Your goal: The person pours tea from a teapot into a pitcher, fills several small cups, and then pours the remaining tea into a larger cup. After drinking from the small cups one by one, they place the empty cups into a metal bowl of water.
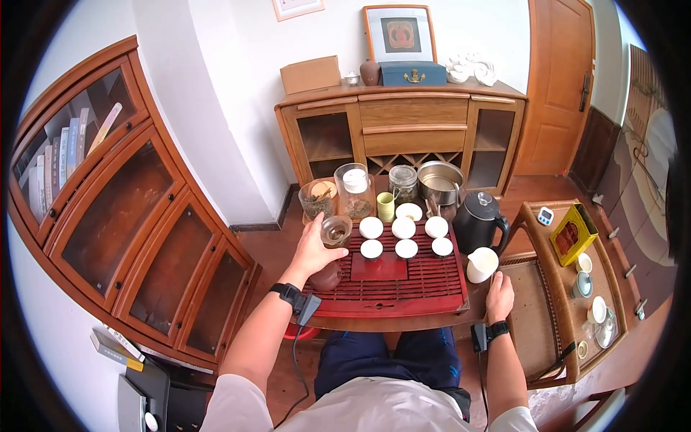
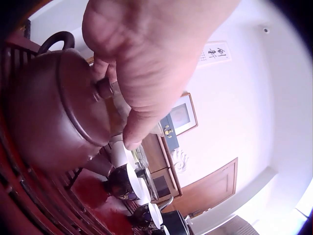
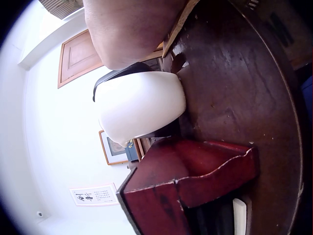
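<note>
In the head view my left hand (image 1: 311, 248) grips a clear glass cup (image 1: 336, 235) with brownish contents, thumb on its near side. It is held over the left end of the red slatted tea tray (image 1: 432, 288). Below it a brown clay teapot (image 1: 327, 278) sits on the tray; the left wrist view shows its lid knob (image 2: 103, 89) close to the palm. My right hand (image 1: 499, 297) is curled at the side of a white pitcher (image 1: 482, 266) opposite the spout, right of the tray. The pitcher (image 3: 142, 103) stands upright on the dark table; its handle is hidden by the hand.
Several white-lined cups (image 1: 406, 249) stand on the tray. Behind are glass jars (image 1: 355, 194), a green cup (image 1: 386, 207), a steel pot (image 1: 440, 180) and a black kettle (image 1: 481, 219). A side stand (image 1: 561, 317) at right holds a yellow tin (image 1: 574, 234) and teaware.
</note>
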Available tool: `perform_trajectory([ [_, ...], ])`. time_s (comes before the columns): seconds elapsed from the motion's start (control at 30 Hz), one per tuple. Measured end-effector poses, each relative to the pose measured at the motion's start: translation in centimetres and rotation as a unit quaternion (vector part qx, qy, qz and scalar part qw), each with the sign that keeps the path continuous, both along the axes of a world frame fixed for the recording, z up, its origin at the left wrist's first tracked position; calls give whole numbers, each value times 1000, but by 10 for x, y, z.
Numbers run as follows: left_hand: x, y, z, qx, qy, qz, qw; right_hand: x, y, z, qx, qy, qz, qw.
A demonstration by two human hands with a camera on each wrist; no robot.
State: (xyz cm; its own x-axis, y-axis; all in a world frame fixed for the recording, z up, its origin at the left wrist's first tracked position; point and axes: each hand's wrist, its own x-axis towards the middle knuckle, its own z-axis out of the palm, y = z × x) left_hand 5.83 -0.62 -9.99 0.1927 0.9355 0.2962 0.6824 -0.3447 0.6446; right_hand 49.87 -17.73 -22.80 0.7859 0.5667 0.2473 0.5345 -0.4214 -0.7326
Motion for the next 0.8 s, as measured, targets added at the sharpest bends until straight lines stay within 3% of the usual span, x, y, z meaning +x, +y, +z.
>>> perform_trajectory([
  [0.3, 0, 9, -1, -24, -35, -8, 999, -1, 0, 1, 8, 2, 7, 1000],
  [0.37, -3, 9, -1, 16, 4, 2, 1000, 0, 0, 0, 7, 4, 5, 1000],
  [0.6, -13, 17, -11, 40, -14, -34, 999, 1, 0, -1, 2, -2, 6, 1000],
  [0.67, -15, 17, -9, -10, -81, -56, 995, 1, 0, -1, 8, -3, 6, 1000],
  [0.8, -15, 11, 1, -25, -41, -37, 998, 2, 0, -3, 9, -1, 8, 1000],
])
